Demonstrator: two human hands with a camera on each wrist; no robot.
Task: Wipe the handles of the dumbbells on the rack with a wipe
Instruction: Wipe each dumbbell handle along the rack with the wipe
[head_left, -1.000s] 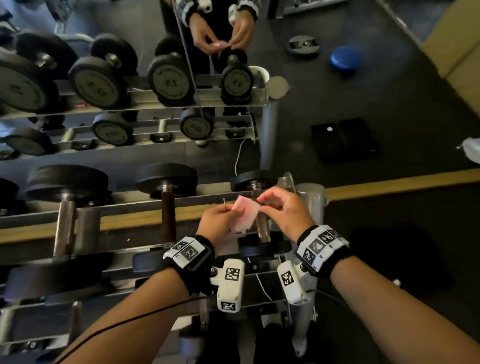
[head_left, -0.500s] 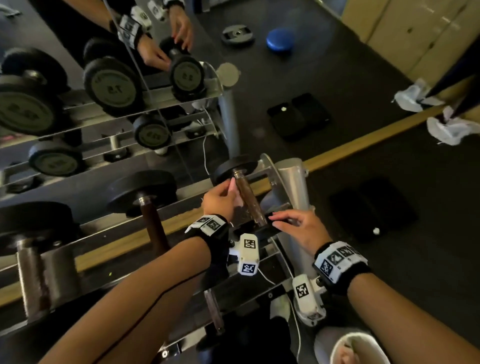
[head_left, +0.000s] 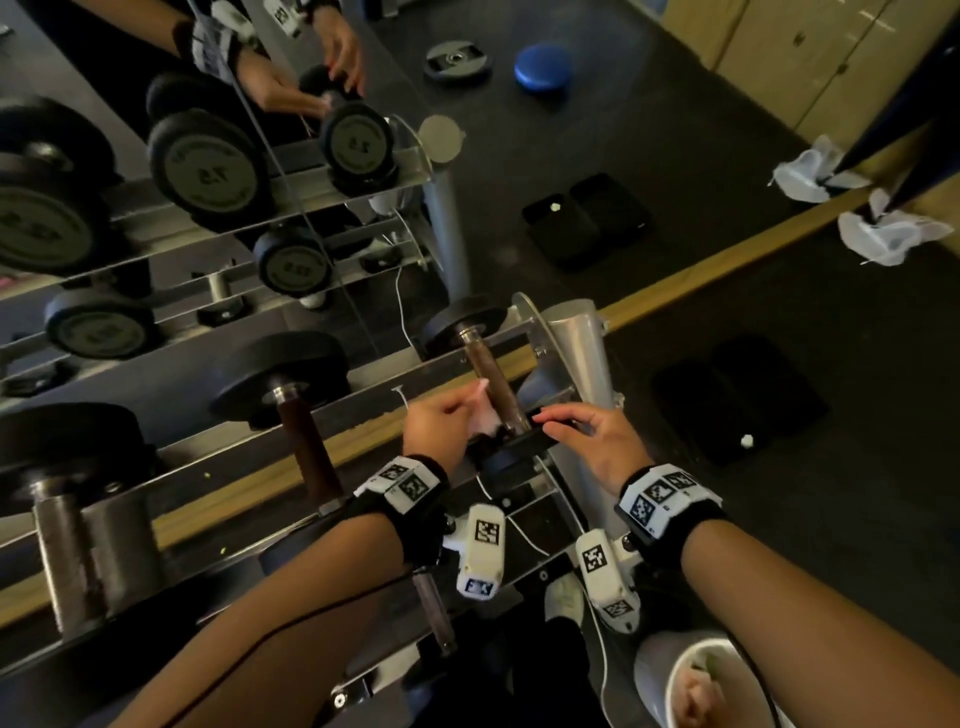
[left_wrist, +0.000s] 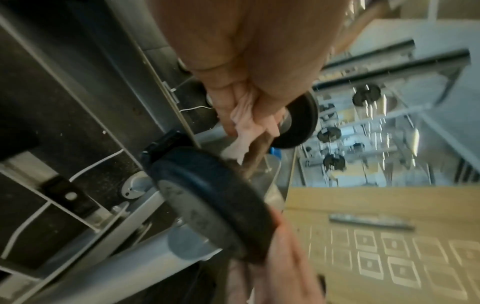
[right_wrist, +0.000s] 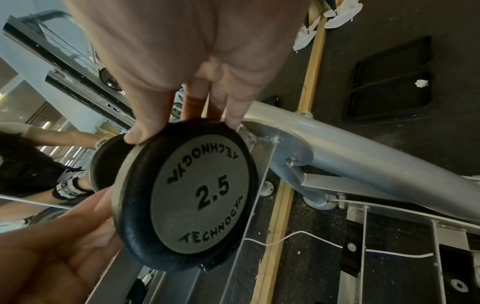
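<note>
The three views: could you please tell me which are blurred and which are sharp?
Head view: dim, mildly soft. Left wrist view: motion-smeared, the pink wipe and near dumbbell plate blurry. Right wrist view: sharpest, the 2.5 on the plate reads clearly.

Dark rubber floor (head_left: 649, 130), wall mirror (head_left: 156, 52), pale wooden cabinets (head_left: 810, 57).

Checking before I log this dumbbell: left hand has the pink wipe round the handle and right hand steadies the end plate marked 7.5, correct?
Not quite. The right wrist view shows the end plate marked 2.5, not 7.5. The rest stands: the left hand holds the pink wipe round the handle, and the right hand steadies the plate.
</note>
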